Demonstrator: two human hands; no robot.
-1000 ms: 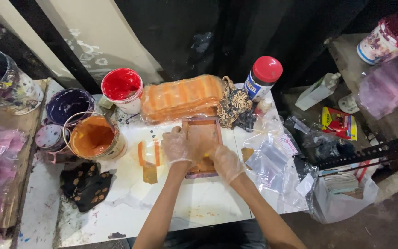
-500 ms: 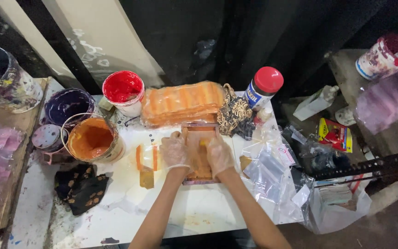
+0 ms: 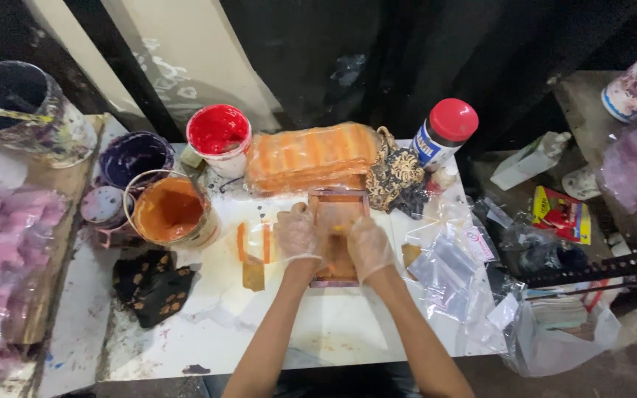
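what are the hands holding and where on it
Both gloved hands press on a small orange-stained frame lying flat on the white table: left hand at its left edge, right hand at its right edge. Nothing is lifted.

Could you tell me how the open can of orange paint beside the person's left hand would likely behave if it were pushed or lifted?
The orange paint can looks well filled, so it is probably heavy for its size and would slide rather than tip. With no lid, the paint could slop over if jerked. Its wire handle and smeared rim suggest a messy, perhaps slippery grip.
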